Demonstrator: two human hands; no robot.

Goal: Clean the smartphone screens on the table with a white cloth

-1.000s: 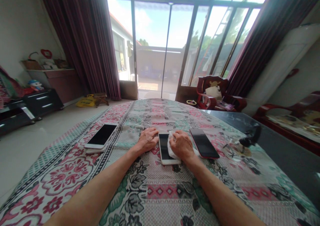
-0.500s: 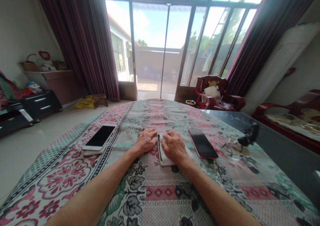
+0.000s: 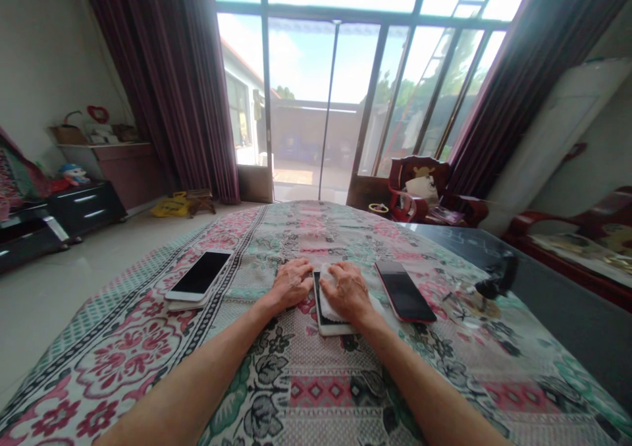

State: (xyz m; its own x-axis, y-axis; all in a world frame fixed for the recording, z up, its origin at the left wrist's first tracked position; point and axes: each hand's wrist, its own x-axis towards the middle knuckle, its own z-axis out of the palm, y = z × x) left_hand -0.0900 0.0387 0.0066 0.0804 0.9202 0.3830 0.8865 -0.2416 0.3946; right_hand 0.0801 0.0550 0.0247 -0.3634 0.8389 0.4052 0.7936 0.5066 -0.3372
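A white-framed smartphone [image 3: 336, 330] with a dark screen lies flat on the patterned tablecloth in front of me. My right hand [image 3: 348, 291] presses a crumpled white cloth or tissue [image 3: 330, 309] onto that screen, its fingers bent over the cloth. The hand and cloth hide much of the screen. My left hand [image 3: 292, 282] lies palm down on the tablecloth, fingers pointing toward the phone's left edge; whether the fingertips touch the phone I cannot make out. Nothing shows in that hand.
Left of my hands, a white phone [image 3: 201, 276] lies on another pale flat thing. A dark phone with a red edge [image 3: 405, 292] is on the right. Farther right stands a small black object [image 3: 496, 281] on a clear base. A wooden armchair [image 3: 419, 186] stands beyond the table.
My right hand and the cloth have shifted a little up the phone, baring more dark screen near its lower edge. My left hand stays beside it. The whole view has tilted slightly.
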